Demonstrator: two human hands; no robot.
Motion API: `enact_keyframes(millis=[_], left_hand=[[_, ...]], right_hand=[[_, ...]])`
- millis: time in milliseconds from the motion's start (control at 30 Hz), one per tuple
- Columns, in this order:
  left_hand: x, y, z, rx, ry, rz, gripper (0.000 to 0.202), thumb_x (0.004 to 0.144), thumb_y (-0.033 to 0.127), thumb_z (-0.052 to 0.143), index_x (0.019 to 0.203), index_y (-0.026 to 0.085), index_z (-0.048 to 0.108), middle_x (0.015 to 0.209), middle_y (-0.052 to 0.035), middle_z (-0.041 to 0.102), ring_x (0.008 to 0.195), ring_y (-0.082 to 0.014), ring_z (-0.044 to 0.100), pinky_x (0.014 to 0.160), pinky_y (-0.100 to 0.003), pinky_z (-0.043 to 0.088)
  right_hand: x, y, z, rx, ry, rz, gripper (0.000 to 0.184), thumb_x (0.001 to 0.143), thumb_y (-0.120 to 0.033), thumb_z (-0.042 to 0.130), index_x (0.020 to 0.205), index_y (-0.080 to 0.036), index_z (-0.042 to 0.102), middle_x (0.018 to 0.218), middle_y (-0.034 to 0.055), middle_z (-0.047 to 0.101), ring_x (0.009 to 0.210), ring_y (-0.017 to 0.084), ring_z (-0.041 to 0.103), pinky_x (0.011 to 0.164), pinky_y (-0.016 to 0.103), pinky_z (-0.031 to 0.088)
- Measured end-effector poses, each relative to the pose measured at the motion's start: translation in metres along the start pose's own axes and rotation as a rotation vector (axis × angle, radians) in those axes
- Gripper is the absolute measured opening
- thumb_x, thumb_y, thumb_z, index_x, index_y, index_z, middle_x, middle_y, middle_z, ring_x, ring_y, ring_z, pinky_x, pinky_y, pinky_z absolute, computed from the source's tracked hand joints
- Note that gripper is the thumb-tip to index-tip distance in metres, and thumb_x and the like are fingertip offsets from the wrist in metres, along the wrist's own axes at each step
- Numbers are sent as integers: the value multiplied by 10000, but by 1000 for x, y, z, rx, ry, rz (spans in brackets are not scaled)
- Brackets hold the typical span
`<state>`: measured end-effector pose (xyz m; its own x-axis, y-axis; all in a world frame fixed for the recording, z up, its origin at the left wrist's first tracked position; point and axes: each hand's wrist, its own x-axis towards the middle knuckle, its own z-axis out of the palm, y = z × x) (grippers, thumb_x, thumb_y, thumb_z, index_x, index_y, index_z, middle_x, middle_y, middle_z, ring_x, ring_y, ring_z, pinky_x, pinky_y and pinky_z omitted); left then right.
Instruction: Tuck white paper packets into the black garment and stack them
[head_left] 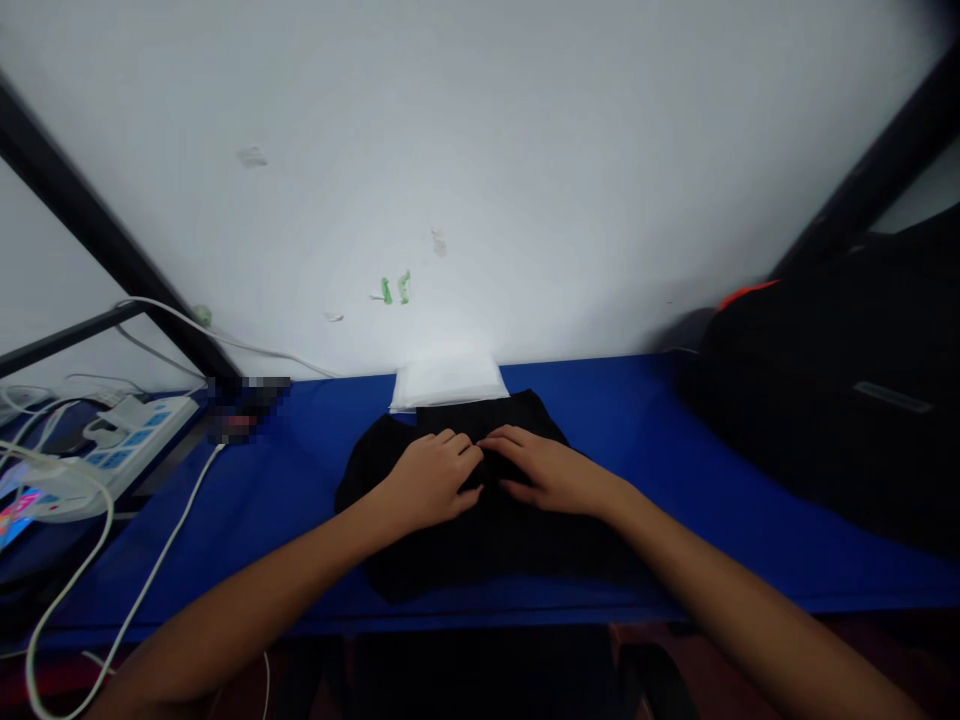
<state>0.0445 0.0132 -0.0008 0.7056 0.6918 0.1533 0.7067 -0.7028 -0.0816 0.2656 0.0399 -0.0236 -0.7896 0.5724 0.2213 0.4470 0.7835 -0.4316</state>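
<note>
A black cloth garment point(480, 555) lies bunched on the blue table point(300, 550) in front of me. My left hand point(439, 475) rests on its upper left part, fingers bent a little over the fabric and the thumb apart from them. From the right, my right hand point(551, 470) lies on the same cloth, fingers stretched towards the left hand and thumb apart. The fingertips of both hands almost meet at the garment's middle. Folds cannot be made out in the dark fabric. Touching the garment's far edge is a flat white packet or stack of sheets point(450, 382).
At the left stands a white power strip point(142, 440) with plugs and white cables point(169, 555) looping over the table edge. A large black bag point(840, 400) fills the right side. Behind the table rises a white wall point(525, 180), with dark metal bars point(112, 230) at the sides.
</note>
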Motion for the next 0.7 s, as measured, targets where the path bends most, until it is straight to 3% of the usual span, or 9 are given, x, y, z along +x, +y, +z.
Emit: enact_keyframes(millis=[100, 200, 300, 400, 467, 533, 633, 700], left_hand=[[1, -1, -1, -3, 67, 6, 199, 870, 250, 561, 1023, 131, 605, 958, -96, 660, 865, -249, 619, 730, -377, 506], [2, 3, -8, -185, 194, 85, 183, 870, 215, 533, 1026, 150, 602, 1001, -88, 677, 932, -228, 631, 820, -371, 500], [5, 2, -18, -461, 252, 222, 167, 886, 274, 560, 1025, 192, 604, 1007, -55, 688, 980, -190, 630, 892, -343, 480], [9, -16, -19, -590, 305, 209, 286, 869, 440, 625, 1022, 200, 607, 975, -53, 679, 926, -184, 632, 850, -330, 497], [14, -38, -11, -530, 338, 119, 300, 882, 458, 612, 1022, 193, 601, 966, -54, 666, 903, -181, 628, 822, -320, 499], [20, -65, 1, -324, 337, -1, 230, 926, 388, 552, 1013, 180, 594, 984, -71, 657, 928, -198, 613, 832, -337, 486], [26, -98, 20, -36, 216, -118, 168, 928, 215, 480, 1058, 165, 573, 1019, -86, 649, 922, -207, 605, 791, -328, 480], [28, -111, 28, 15, 181, -134, 181, 905, 140, 446, 1021, 162, 584, 922, -72, 651, 836, -197, 606, 720, -302, 473]], right_hand=[[0, 0, 1, -7, 33, -50, 706, 745, -102, 580, 1416, -164, 367, 1386, 165, 424, 1273, 271, 433, 1041, 456, 416], [1, -2, 1, -48, 111, -80, 789, 711, -133, 628, 1439, -164, 323, 1457, 186, 343, 1350, 323, 305, 1082, 543, 330], [1, -3, -2, -33, 130, -137, 651, 692, -96, 602, 1321, -169, 453, 1373, 167, 455, 1276, 308, 396, 1052, 540, 357], [-1, -2, -5, 13, 162, -201, 515, 647, -44, 550, 1148, -161, 535, 1277, 159, 533, 1189, 275, 488, 987, 472, 437], [-2, -2, -6, 10, 220, -211, 447, 648, -55, 548, 1082, -160, 539, 1331, 182, 499, 1230, 287, 470, 979, 471, 447], [-1, -2, -6, -5, 252, -202, 369, 658, -61, 549, 1010, -169, 541, 1385, 191, 466, 1278, 296, 441, 994, 481, 438], [0, -3, -5, -13, 239, -175, 316, 657, -49, 543, 944, -183, 545, 1387, 178, 482, 1298, 291, 441, 1004, 477, 437], [0, -5, -5, -12, 188, -146, 348, 659, -40, 547, 977, -181, 562, 1338, 168, 533, 1265, 287, 483, 999, 469, 446]])
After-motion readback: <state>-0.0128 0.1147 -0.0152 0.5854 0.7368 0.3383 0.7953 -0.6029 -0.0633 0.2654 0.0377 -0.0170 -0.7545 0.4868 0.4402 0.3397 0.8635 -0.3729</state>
